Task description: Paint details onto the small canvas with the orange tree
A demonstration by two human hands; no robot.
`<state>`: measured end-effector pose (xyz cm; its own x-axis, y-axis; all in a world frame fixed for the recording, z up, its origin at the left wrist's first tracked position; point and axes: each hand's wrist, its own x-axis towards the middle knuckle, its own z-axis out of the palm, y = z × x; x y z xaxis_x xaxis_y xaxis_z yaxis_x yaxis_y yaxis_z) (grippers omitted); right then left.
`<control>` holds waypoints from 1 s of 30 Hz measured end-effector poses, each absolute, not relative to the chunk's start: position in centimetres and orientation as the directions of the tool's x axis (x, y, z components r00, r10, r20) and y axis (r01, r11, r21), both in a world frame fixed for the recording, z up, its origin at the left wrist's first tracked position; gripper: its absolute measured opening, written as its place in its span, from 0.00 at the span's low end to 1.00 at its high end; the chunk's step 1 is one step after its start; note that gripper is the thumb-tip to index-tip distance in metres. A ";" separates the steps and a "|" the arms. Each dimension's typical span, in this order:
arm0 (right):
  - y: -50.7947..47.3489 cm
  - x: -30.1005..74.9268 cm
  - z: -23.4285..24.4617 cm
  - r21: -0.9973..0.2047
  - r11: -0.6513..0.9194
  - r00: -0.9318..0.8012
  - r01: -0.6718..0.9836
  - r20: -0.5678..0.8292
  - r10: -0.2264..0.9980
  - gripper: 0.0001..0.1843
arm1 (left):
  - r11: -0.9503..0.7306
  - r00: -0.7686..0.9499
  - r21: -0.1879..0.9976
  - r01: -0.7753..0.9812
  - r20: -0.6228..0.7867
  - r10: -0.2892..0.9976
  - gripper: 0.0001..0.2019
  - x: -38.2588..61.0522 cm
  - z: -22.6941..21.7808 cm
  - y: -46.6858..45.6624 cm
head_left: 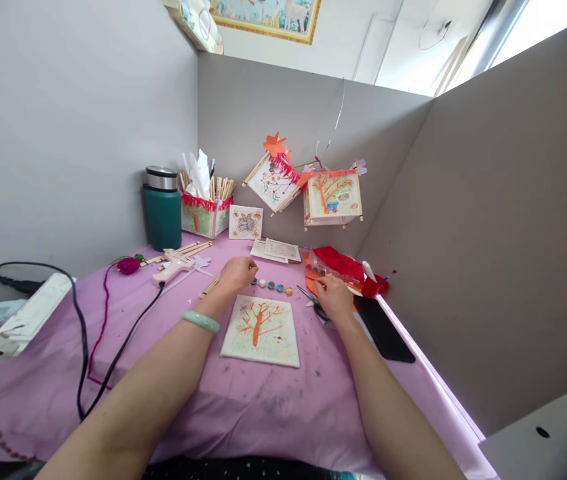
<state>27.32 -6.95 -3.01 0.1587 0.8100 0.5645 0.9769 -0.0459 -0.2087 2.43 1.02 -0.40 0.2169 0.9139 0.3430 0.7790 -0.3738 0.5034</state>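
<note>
"Where's the tree picture [262,331]?"

"Flat on the table [268,413], between the two forearms, set in from the near edge. A row of paint pots [272,287] lies just beyond its far side."

"And the hands?"

"The left hand [240,273] is at the left end of that row, fingers curled in and the tips close together. I can't tell whether anything is pinched there. The right hand [334,298] is over by the scissors [320,311], towards the table's right edge, fingers bent and partly open. Its grip is hidden too."

"So which step is this?"

"I'd call it reaching among the supplies; neither hand is on the picture."

"What does the next move call for?"

"On the left, a light fingertip touch, so the small pots don't tip. On the right, care around the blades and the orange paper [312,269] just beyond."

"Anything else near?"

"A black phone [384,328] along the right edge, and a glue gun [173,268] towards the far left corner."
</note>
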 end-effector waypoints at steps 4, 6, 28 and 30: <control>-7.5 26.0 -2.8 -0.158 0.003 0.066 0.988 0.435 0.898 0.14 | -0.359 0.242 0.428 0.830 0.304 0.921 0.13 2.2 -0.9 1.4; -7.6 25.7 -2.9 -0.136 0.013 0.043 0.991 0.403 0.914 0.14 | -0.373 0.281 0.395 0.839 0.273 0.920 0.14 2.4 -1.3 1.5; -7.4 24.2 -4.1 -0.262 0.084 0.038 0.961 0.430 0.902 0.20 | -0.532 0.433 0.426 0.731 0.313 0.845 0.13 3.5 -2.6 1.6; -7.3 24.2 -4.2 -0.300 0.141 0.003 0.944 0.433 0.901 0.21 | -0.541 0.439 0.459 0.705 0.317 0.841 0.13 3.6 -2.5 1.7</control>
<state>24.20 -7.27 -4.25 0.0034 0.9012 0.4334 0.9436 0.1405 -0.2997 3.58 1.66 -2.49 0.4395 0.8406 0.3166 0.7048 -0.5412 0.4586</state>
